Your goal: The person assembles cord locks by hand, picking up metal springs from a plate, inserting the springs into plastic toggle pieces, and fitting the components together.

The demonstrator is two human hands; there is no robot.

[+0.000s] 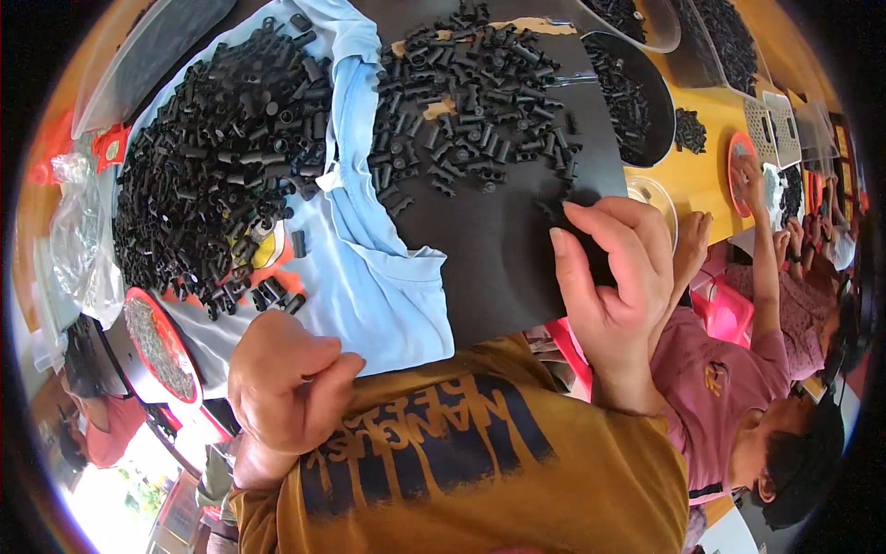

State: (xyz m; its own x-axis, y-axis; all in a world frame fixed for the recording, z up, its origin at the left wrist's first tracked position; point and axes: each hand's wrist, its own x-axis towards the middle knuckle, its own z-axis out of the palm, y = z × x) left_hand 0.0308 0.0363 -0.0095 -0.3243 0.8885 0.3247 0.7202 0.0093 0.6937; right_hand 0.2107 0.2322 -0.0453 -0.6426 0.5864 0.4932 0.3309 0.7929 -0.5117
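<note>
My left hand (288, 383) is closed, fingers curled in and thumb against them, over the near edge of a light blue cloth (397, 309). Whatever it may hold is hidden. On the cloth lies a big heap of small black plastic parts (221, 138), mostly short tubes. My right hand (620, 263) hovers at the right edge of the black tabletop (498, 268), thumb and forefinger bent into a pinch. A dark bit shows at its fingertips, too faint against the table to name. Ahead of it spreads a looser pile of ribbed black parts (480, 120).
A black tub (666, 102) of parts stands at the far right on a yellow table (715, 111). At left are clear plastic bags (78, 231) and a red-rimmed tray (189, 392). A person in a pink shirt (711, 379) sits close on my right; others are beyond.
</note>
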